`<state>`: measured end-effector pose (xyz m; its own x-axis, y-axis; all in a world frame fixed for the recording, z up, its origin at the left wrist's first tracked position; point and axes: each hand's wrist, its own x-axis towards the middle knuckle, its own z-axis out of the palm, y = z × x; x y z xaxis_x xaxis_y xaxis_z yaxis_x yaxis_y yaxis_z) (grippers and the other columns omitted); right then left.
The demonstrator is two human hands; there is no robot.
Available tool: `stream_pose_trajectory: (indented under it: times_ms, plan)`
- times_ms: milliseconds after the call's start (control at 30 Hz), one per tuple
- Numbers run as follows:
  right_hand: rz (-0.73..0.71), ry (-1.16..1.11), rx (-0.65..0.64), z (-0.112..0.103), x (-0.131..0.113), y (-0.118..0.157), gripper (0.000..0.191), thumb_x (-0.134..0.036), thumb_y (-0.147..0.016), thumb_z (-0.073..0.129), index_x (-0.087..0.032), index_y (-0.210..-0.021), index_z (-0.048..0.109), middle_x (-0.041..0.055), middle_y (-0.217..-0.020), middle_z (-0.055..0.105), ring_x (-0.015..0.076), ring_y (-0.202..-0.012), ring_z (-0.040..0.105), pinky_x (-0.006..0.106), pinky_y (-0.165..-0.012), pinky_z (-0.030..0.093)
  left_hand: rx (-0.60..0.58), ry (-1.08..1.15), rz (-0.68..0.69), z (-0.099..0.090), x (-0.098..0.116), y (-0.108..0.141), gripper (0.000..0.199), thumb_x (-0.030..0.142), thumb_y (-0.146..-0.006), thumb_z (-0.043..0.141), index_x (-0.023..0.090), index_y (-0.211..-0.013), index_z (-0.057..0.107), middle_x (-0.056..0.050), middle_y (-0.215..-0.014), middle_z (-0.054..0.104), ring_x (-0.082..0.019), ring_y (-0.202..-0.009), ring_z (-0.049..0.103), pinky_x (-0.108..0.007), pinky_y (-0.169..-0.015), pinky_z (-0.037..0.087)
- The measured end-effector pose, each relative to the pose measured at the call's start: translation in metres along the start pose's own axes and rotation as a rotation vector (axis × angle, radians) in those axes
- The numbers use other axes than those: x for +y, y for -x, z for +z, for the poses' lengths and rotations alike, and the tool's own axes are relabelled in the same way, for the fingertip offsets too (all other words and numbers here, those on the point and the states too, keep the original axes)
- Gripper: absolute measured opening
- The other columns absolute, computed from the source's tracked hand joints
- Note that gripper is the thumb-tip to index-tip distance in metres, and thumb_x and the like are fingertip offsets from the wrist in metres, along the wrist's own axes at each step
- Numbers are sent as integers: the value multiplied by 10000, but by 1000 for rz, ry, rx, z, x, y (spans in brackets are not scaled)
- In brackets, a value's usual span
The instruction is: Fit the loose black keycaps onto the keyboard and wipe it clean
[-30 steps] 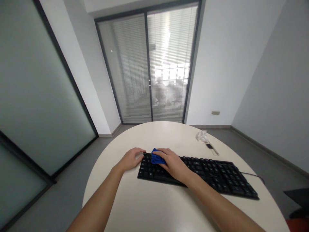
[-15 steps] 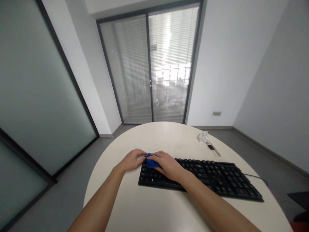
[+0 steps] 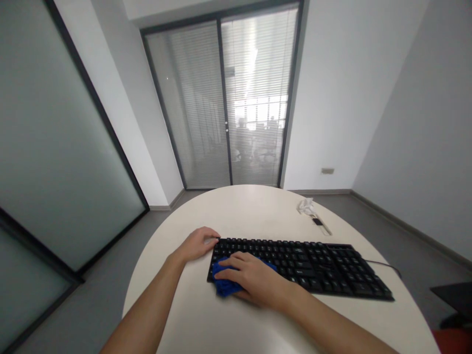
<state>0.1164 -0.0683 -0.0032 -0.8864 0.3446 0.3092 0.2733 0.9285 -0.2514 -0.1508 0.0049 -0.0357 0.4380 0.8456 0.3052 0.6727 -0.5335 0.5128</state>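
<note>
A black computer keyboard [image 3: 295, 260] lies on the round cream table [image 3: 243, 206]. At its far left corner, my left hand [image 3: 201, 243] grips the edge between thumb and fingers. My right hand [image 3: 250, 275] presses a blue cloth [image 3: 224, 287] onto the keyboard's near left part, and the cloth hangs over the front edge. Several keys are hidden beneath the cloth and that hand.
A crumpled white item [image 3: 306, 206] and a thin pale stick-like thing with a black part [image 3: 317, 221] lie at the table's far right. The keyboard's cable [image 3: 383, 264] runs off rightward. Behind stands a glass partition with blinds [image 3: 254, 98].
My right hand has slid the blue cloth from the keyboard's far left keys toward me, to its near edge. My left hand stays at the corner. The view has shifted slightly.
</note>
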Motion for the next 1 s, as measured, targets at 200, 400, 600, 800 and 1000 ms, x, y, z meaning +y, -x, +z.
stream_pose_trajectory:
  times_ms: [200, 400, 600, 800, 1000]
  plan:
    - [160, 25, 128, -18, 10, 11, 472, -180, -901, 659, -253, -1356, 558, 51, -1383, 579, 229, -1229, 512, 377, -1095, 418, 35, -12, -45, 1, 2, -2, 272, 376, -948, 573, 206, -1063, 750, -61, -1065, 744, -221, -1021, 666, -317, -935, 485]
    - [414, 132, 245, -13, 47, 12, 484, -151, -891, 653, -251, -1355, 557, 83, -1361, 592, 264, -1220, 522, 464, -1059, 459, 32, -28, -51, 2, 1, -2, 284, 386, -956, 560, 209, -1065, 753, -57, -1066, 746, -216, -1023, 666, -313, -937, 483]
    - [344, 96, 203, -8, 46, 13, 440, -205, -920, 635, -268, -1350, 563, 72, -1375, 586, 244, -1223, 528, 440, -1067, 442, 25, -31, -67, 2, 2, -2, 289, 387, -953, 558, 210, -1069, 755, -58, -1071, 747, -219, -1022, 669, -318, -938, 487]
    - [216, 1, 116, -20, 24, 22, 425, -197, -913, 641, -272, -1328, 591, 62, -1379, 593, 235, -1239, 521, 422, -1086, 414, 42, -37, -69, 4, 1, -1, 285, 380, -948, 561, 211, -1065, 758, -58, -1061, 749, -220, -1011, 674, -325, -933, 496]
    - [106, -68, 67, -17, 8, 27, 397, -294, -913, 660, -274, -1306, 605, 43, -1355, 604, 219, -1211, 535, 388, -1078, 415, 63, 10, -88, 8, -3, 0, 288, 367, -949, 556, 201, -1095, 741, -70, -1095, 736, -228, -1049, 667, -356, -974, 498]
